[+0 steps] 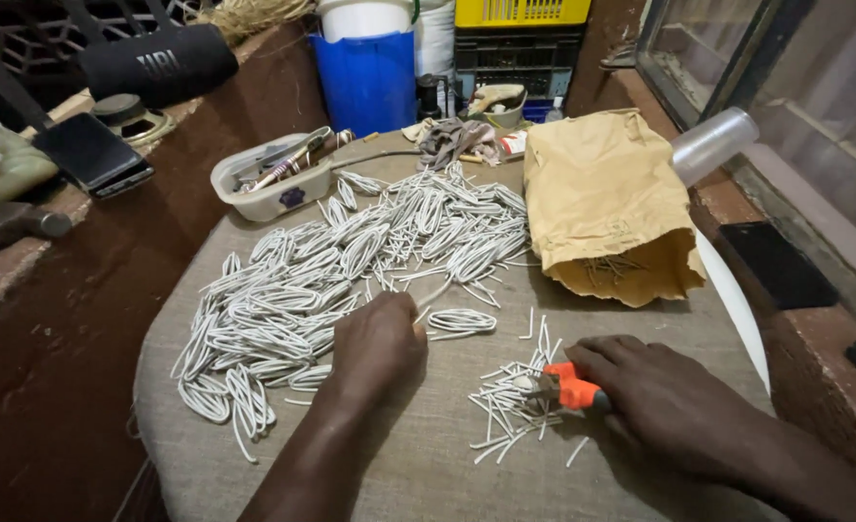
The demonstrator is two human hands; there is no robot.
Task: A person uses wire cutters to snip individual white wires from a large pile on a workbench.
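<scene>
Two forearms nearest camera, over cloth-covered table [428, 464]. Big heap of looped white wire pieces [351, 261] spread across table's left and centre. Brown paper bag [602, 203] lies open at right rear, thin pins visible in mouth. Grey plastic tray [273, 184] with tools at rear left. Left hand [378, 346] curled at heap's near edge, fingers hidden; cannot tell whether holding wire. Right hand [660, 396] closed around orange-handled pliers [568, 387], jaws over small pile of short cut wire bits [510, 401].
</scene>
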